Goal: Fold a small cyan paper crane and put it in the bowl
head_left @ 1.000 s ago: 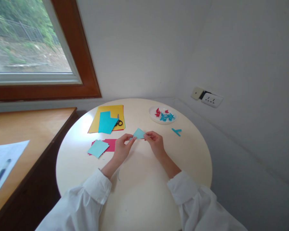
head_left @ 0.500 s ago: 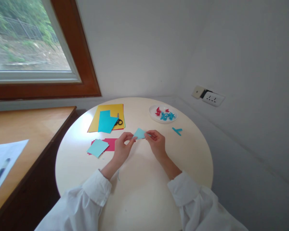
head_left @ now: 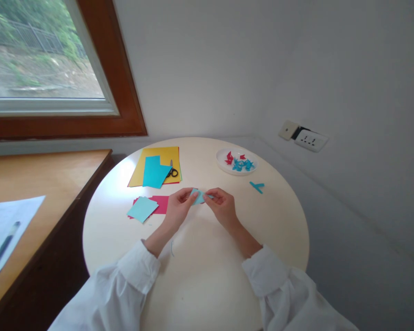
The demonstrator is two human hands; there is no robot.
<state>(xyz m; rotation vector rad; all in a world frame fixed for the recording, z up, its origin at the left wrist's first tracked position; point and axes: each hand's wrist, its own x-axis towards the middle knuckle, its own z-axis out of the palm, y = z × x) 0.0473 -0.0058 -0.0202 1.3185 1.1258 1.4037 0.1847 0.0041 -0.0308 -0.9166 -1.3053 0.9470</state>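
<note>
A small sheet of light blue paper (head_left: 198,196) is held up above the middle of the round table. My left hand (head_left: 179,206) pinches its left side, thumb in front. From the right, my right hand (head_left: 222,207) grips the other edge between thumb and fingers. Part of the paper is hidden behind my fingers. To the left of my left hand lies a stack of square papers (head_left: 143,209), light blue on top and pink beneath. A pink paper strip (head_left: 159,205) reaches from that stack toward my left wrist.
Yellow sheets (head_left: 136,176) carry blue paper (head_left: 152,172) and black-handled scissors (head_left: 173,173) at the back left. A white plate (head_left: 221,166) at the back right holds several folded red and blue pieces. Blue scraps (head_left: 257,187) lie before it. A wooden desk (head_left: 55,170) stands at left.
Both hands have drawn closer together on the light blue paper, and less of it shows between my fingers. The view has shifted slightly.
</note>
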